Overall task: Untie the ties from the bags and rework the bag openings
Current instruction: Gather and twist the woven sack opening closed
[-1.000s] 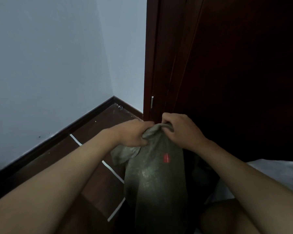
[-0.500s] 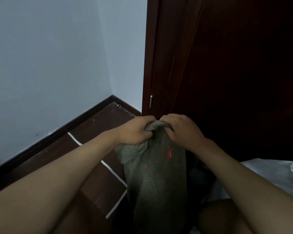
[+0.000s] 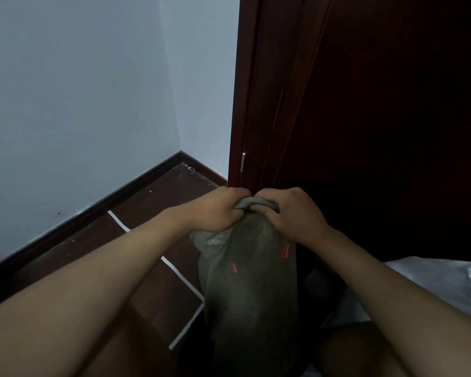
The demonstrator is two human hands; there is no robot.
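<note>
A tall grey-green woven bag (image 3: pixel 250 289) with small red marks stands upright in front of me, between my forearms. Its top is bunched into a rolled fold (image 3: pixel 252 204). My left hand (image 3: pixel 215 210) grips the left side of that bunched opening, fingers curled into the fabric. My right hand (image 3: pixel 291 213) grips the right side of it, fingers curled over the fold. A loose flap of the bag hangs below my left hand. No tie shows; the hands hide the neck of the bag.
A dark red wooden door (image 3: pixel 365 104) and its frame rise just behind the bag. A pale wall (image 3: pixel 79 104) with a dark skirting board runs along the left. Dark floor (image 3: pixel 158 213) with white lines lies below. A white plastic sack (image 3: pixel 446 284) lies at the right.
Both hands have shifted slightly up and closer together on the bag's top, bunching the fabric more tightly. The bag's red marks have moved as the fabric twisted.
</note>
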